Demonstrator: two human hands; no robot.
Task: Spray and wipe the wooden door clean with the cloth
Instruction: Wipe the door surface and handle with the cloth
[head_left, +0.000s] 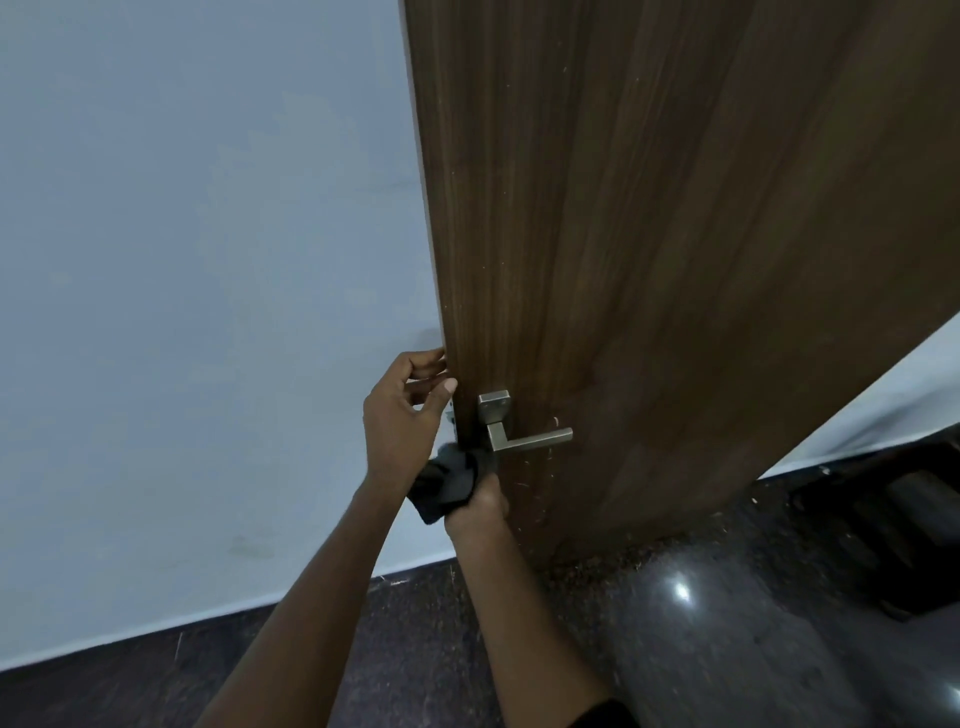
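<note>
Door (649, 234) fills the upper right of the view, dark wood grain, swung open with its free edge facing us and a pale wall (182, 260) behind at 9 o'clock. We see our left hand (402, 421) reaching up from 7 o'clock, fingers curled round the door's edge just above the latch, thumb tip on the front face; we judge this grip steadies the door so it won't swing under wiping pressure. Our right hand (480, 501) comes in from 6 o'clock, forearm steep, wrist bent toward the door, fingers closed round a bunched dark cloth (449, 480). Cloth sits just below the metal lever handle (524, 434), at its 7 o'clock, pressed against or very near the door edge; contact is hard to confirm since the bunch hides it. Handle points toward 3 o'clock, square plate above it. Small pale specks and scratches dot the wood at 5 o'clock of the handle, so we judge wiping here is unfinished. No spray bottle in view. Dark speckled floor (675, 649) lies below, glossy with a light glint, and a dark object at the right edge we can't identify.
</note>
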